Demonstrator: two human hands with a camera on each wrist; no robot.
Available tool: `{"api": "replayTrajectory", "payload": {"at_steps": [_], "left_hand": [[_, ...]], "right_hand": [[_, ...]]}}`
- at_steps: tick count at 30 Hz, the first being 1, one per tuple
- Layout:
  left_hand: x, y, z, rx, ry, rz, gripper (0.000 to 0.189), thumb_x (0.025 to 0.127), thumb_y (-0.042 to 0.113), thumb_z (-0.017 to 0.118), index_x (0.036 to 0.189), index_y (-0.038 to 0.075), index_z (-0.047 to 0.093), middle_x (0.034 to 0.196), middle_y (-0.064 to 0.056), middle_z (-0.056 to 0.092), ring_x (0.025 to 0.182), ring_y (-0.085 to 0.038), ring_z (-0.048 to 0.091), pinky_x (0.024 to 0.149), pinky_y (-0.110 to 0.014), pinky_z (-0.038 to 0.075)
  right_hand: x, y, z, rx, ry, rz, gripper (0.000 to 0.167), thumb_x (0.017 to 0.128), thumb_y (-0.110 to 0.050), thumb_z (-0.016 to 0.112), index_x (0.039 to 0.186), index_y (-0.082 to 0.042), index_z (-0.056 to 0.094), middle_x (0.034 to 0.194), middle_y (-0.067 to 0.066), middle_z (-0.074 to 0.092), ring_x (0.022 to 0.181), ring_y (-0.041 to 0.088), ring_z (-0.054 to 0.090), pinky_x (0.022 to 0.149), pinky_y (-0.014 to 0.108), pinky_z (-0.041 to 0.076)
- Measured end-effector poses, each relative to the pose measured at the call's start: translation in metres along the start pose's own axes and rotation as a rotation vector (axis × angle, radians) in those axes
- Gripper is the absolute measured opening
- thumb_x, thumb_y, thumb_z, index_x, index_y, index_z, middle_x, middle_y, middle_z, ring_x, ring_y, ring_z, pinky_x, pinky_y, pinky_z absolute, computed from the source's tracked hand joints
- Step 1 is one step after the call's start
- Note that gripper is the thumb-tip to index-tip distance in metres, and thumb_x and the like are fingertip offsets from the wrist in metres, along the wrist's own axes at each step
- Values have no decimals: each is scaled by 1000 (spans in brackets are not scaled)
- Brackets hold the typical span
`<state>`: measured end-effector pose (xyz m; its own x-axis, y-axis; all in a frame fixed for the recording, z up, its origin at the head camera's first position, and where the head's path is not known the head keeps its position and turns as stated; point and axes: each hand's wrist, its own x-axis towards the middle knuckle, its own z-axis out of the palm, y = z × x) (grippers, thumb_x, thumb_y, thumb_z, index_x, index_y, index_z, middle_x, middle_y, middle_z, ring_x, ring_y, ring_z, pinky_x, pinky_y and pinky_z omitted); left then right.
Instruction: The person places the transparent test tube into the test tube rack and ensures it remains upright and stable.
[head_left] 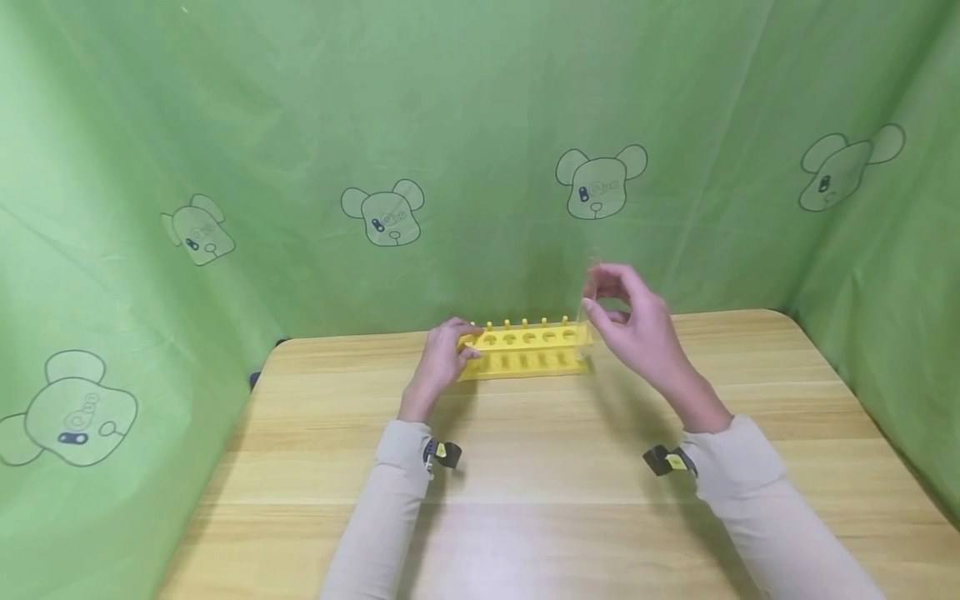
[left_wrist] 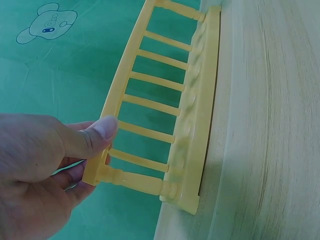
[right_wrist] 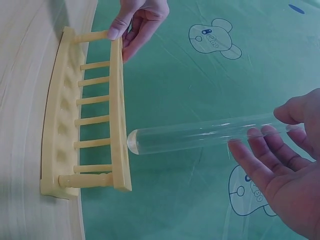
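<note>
My right hand (head_left: 637,327) pinches the clear tube (right_wrist: 190,135) near its top, and my left hand (head_left: 441,357) grips the left end of the yellow rack (head_left: 525,349). The tube is in the air by the rack's right end, near the table's (head_left: 562,483) far edge. It looks light, hard and slippery, and might crack, so I should hold it gently up high. Its long way runs nearly upright, round end down.
</note>
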<state>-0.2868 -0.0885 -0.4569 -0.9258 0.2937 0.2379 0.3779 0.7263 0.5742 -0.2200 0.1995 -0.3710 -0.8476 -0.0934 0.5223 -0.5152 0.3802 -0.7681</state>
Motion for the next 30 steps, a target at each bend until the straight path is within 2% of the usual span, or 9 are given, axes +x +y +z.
{"api": "replayTrajectory", "payload": {"at_steps": [14,30], "left_hand": [[0,1,0,-1,3,-4,42,85,7,82,125,5,71,129,-13,67,123,-31,61,109,-37,50],[1,3,-2,-15,-12,-20,41,86,3,81,125,5,71,129,-14,66,123,-32,61,110,-39,49]], "right_hand": [[10,-3,6,12,2,-17,39,96,3,67,133,2,54,114,14,65,107,23,63,86,18,59],[21,-6,17,28,-15,-12,39,96,4,66,133,3,54,114,16,66,107,25,64,87,20,59]]}}
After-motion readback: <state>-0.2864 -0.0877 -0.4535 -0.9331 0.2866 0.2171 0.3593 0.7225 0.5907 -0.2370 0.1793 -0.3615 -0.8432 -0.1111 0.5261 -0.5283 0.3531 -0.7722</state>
